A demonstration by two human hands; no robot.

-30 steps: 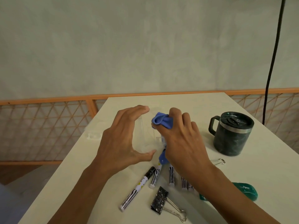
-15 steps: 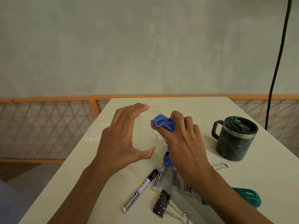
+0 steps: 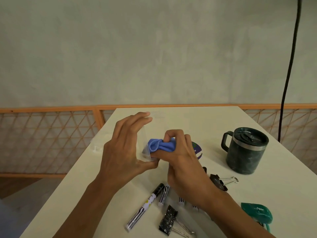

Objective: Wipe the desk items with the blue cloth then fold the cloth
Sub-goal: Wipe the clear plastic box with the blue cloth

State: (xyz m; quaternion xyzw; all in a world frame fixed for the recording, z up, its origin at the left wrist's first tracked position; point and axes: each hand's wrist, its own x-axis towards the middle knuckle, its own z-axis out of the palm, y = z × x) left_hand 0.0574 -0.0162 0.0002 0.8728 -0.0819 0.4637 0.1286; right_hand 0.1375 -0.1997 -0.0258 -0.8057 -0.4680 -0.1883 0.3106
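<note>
- Between our two hands, left of the dark mug (image 3: 245, 150), the blue cloth (image 3: 160, 146) is bunched into a short roll. We judge its long axis to run roughly left to right, with the hemmed, gathered end pointing left, away from the mug.
- Our right hand (image 3: 178, 155) has its fingers curled and clamped on the cloth, thumb below and fingertips on top.
- Our left hand (image 3: 125, 148), further left of the mug, has fingers spread apart, thumb and fingertips bracing a clear plastic container (image 3: 145, 148). Its outline is faint, so we cannot tell its exact shape or how firmly it is held.
- Risk 1: the container looks light and smooth. Hard wiping pressure could slip it out of the open left-hand brace and off the left edge of the desk (image 3: 214, 121).
- Risk 2: the bunched cloth presents little contact area, so parts of the container may go unwiped.
- Risk 3: the markers (image 3: 145, 208) and binder clips (image 3: 169, 220) lie in front of the mug, directly under our right forearm. A dropped wrist could roll or scatter them.
- Risk 4: the mug stands near the right elbow's sweep and could be knocked.
</note>
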